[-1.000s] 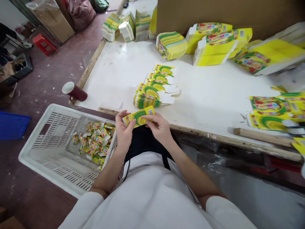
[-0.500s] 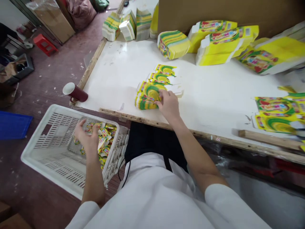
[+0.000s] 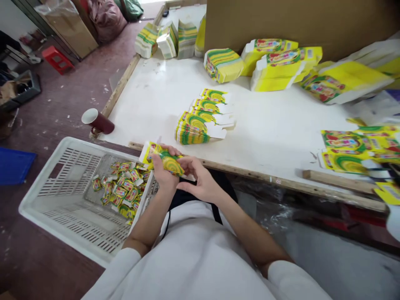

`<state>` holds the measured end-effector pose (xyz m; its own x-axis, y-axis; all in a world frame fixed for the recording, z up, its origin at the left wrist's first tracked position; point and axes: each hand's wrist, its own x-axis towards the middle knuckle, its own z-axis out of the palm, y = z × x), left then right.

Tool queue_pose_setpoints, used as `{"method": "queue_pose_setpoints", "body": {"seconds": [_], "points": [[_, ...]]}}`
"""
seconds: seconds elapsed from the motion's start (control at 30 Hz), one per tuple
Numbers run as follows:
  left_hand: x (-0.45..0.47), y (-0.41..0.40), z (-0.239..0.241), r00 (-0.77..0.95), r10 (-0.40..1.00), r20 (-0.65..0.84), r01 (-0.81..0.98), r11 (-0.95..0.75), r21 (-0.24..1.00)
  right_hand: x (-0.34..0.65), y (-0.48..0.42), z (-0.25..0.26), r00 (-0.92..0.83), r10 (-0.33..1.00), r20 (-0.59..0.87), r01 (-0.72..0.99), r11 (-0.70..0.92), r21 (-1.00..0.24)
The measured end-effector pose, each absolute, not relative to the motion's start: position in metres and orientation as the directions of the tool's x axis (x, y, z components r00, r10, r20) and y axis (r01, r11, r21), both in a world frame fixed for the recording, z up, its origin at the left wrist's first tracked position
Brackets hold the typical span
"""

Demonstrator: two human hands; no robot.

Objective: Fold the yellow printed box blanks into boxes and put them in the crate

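Observation:
My left hand (image 3: 165, 175) is wrapped round a small yellow and green printed carton (image 3: 170, 161), holding it over the table's front edge. My right hand (image 3: 201, 181) is at the carton's right end, thumb and fingers apart, fingertips by its white flap; whether they touch it I cannot tell. Just beyond, a fanned row of flat cartons (image 3: 195, 125) lies on the white table (image 3: 150, 96). Below and to the left stands a white plastic crate (image 3: 65, 146), with several small folded cartons (image 3: 125, 187) inside.
A dark red mug (image 3: 100, 121) lies on its side at the table's left corner. Stacks of flat cartons (image 3: 278, 71) line the back, before a large cardboard sheet (image 3: 268, 21). More cartons (image 3: 346, 141) and a wooden strip (image 3: 337, 182) lie at the right. A red stool (image 3: 58, 59) stands on the floor.
My left hand has come up from over the crate to the table's edge and now holds a carton. My right hand has drawn back from the fanned row to that carton's end.

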<state>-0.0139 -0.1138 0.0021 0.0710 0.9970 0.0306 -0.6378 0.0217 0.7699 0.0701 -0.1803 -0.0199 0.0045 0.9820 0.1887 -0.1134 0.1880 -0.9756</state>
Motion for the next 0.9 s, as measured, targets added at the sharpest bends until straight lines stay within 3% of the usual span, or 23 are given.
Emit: {"method": "queue_pose_setpoints", "body": {"seconds": [0.1,0.3,0.47,0.57,0.73,0.9], "points": [[-0.015,-0.114,0.000,0.059,0.998,0.027,-0.569,0.012,0.822,0.069,-0.179,-0.020,0.040,0.986,0.161,-0.119,0.165,-0.979],[-0.035,-0.116,-0.025,0.222,0.970,0.102,-0.268,-0.040,0.962,0.089,-0.171,-0.017,0.234,0.965,0.119,-0.172,0.161,-0.972],[-0.045,-0.113,-0.034,0.123,0.981,0.148,-0.160,-0.128,0.979,0.093,-0.175,-0.011,0.066,0.992,0.109,-0.265,0.123,-0.956],[-0.044,-0.111,-0.033,0.129,0.983,0.128,-0.179,-0.104,0.978,0.090,-0.175,-0.016,0.086,0.991,0.106,-0.260,0.125,-0.958],[-0.041,-0.113,-0.036,0.090,0.990,0.108,-0.185,-0.090,0.979,0.092,-0.170,-0.025,0.218,0.957,0.191,0.094,0.174,-0.980],[-0.056,-0.104,-0.021,0.188,0.964,0.186,-0.055,-0.179,0.982,0.115,-0.167,-0.022,0.262,0.898,0.352,0.482,0.194,-0.854]]}}
